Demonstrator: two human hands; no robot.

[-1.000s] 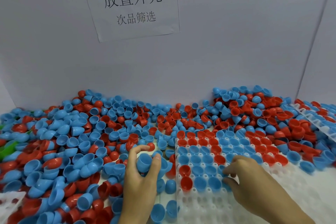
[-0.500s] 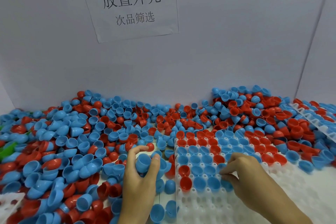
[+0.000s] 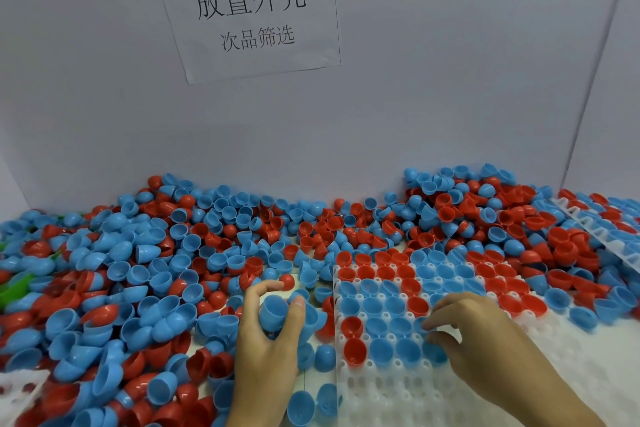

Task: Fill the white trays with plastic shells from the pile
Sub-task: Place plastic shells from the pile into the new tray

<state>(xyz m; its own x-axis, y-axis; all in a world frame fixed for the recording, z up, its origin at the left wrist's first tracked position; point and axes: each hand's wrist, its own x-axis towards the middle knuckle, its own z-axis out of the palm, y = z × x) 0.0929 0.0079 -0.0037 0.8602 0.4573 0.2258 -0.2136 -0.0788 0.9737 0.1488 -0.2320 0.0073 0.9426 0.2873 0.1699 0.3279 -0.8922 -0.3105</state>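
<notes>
A wide pile of blue and red plastic shells (image 3: 180, 253) covers the table's left and back. A white tray (image 3: 398, 392) lies at centre right, its far rows filled with red and blue shells, its near rows bare. My left hand (image 3: 268, 350) sits just left of the tray and grips a blue shell (image 3: 273, 314) between thumb and fingers. My right hand (image 3: 485, 343) rests over the tray, fingertips pinching a blue shell (image 3: 429, 326) at a pocket in the filled rows' right end.
A second white tray (image 3: 606, 239) lies tilted among the shells at far right. Another tray's corner (image 3: 17, 388) shows at bottom left. Something green (image 3: 14, 288) peeks out at the left edge. A white wall with a paper sign (image 3: 249, 10) closes the back.
My right hand's fingertips have settled slightly lower onto the tray's blue shells. My left hand keeps its blue shell and has barely moved.
</notes>
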